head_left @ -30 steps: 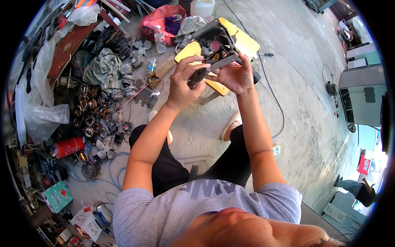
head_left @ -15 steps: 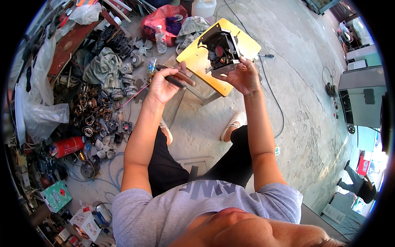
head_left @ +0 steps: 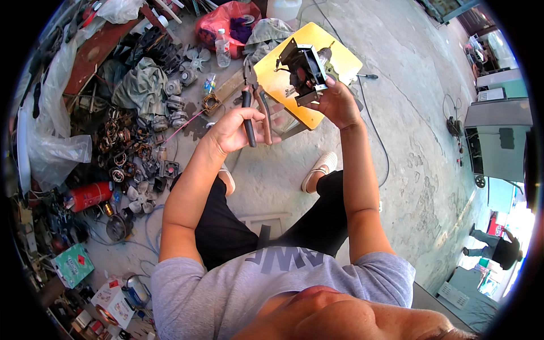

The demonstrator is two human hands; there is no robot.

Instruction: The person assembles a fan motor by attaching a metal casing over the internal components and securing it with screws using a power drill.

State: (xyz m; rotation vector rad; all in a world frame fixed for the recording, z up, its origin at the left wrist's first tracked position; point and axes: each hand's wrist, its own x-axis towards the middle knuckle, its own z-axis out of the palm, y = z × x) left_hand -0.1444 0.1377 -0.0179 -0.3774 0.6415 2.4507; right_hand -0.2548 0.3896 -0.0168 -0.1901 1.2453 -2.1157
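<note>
My left hand (head_left: 233, 129) is closed around a pair of pliers (head_left: 250, 107) with one black and one brown handle. The pliers' jaws point away from me, near the left edge of a yellow-topped stool (head_left: 347, 58). With my right hand (head_left: 340, 105) I grip a dark motor unit in a metal frame (head_left: 310, 73) by its near right corner. I hold this unit over the stool, and its frame hides part of the yellow top. Another dark tool-like shape lies partly hidden behind the unit on the stool.
At the left sits a heap of scrap motors and coils (head_left: 116, 144), with a red cylinder (head_left: 90, 195) near it. A plastic bottle (head_left: 222, 48) and a red bag (head_left: 218, 25) stand behind. A cable (head_left: 374, 136) runs over the floor. A person (head_left: 498, 249) stands far right.
The pliers have swung from lying sideways to pointing away from me, their handles parted in my left hand. The motor unit has tilted and shifted slightly, still in my right hand.
</note>
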